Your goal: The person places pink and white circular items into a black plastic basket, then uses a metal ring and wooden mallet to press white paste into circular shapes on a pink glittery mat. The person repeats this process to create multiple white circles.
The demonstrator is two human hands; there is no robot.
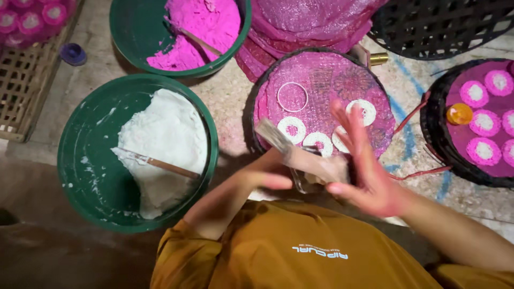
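Paste could flick off the flat wooden paddle (289, 150) gripped, it seems through blur, by the left hand (267, 179) as the spread right hand (364, 171) brushes it, spotting the white rings (292, 128) on the pink tray (321, 80)

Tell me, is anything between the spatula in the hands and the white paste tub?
Nothing visible does. The spatula, held between the left hand and right hand, has bare floor between it and the tub to the left.

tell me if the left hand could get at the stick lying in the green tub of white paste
Probably yes. The left hand is beside the green tub, and the stick lies on the white paste with its end toward that hand. Nothing covers it, though the hand already grips a flat tool.
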